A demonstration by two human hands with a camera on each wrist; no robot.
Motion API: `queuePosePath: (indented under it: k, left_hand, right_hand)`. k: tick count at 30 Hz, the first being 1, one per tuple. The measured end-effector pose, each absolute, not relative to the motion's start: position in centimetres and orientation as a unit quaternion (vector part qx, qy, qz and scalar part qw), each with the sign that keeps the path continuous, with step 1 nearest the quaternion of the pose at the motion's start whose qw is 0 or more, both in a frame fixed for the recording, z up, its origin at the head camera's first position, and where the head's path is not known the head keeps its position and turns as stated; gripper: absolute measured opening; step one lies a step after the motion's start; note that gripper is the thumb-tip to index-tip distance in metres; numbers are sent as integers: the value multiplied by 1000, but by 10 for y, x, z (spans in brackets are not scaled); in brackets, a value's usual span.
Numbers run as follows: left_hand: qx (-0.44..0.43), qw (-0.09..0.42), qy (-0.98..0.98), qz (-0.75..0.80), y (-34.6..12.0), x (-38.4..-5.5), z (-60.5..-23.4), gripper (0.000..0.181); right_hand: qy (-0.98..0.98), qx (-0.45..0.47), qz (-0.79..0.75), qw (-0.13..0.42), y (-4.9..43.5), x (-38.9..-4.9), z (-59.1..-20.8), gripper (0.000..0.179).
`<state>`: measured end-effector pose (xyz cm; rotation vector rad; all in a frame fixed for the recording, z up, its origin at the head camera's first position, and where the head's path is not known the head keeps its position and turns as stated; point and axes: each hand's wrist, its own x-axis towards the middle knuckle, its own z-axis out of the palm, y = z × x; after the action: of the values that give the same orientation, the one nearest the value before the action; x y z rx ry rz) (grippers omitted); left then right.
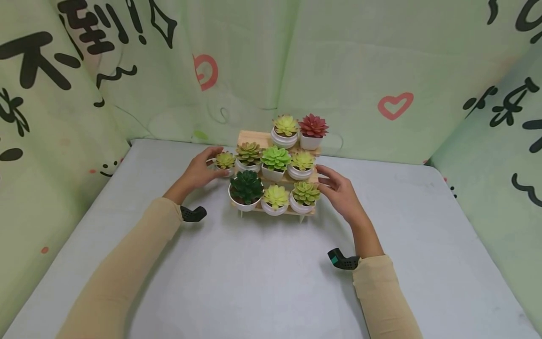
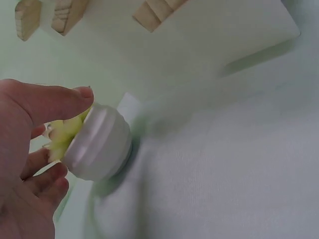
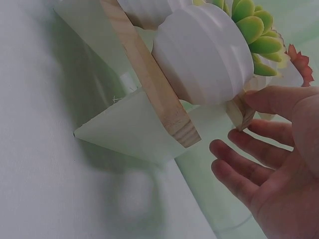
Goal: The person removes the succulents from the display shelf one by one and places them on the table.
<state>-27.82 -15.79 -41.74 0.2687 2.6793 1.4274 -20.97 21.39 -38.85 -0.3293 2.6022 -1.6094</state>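
One potted succulent (image 1: 225, 161) gripped in left hand (image 1: 202, 168), right hand (image 1: 342, 194) pinching wooden stand (image 1: 253, 137)

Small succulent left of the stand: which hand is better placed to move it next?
Probably the left hand: it holds the small succulent, while the right hand is at the wooden stand's opposite side.

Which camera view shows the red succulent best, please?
The head view: the red succulent shows whole, above its white pot. The right wrist view shows only part, near its edge; the left wrist view, none.
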Motion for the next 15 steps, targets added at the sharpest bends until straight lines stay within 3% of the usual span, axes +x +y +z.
queuePosePath:
  k: [15]
  left_hand:
    - [114,21,871,478,-160,-269,-401,67]
  right_hand:
    - [839,-110,-531,31,213,-209,-389,52]
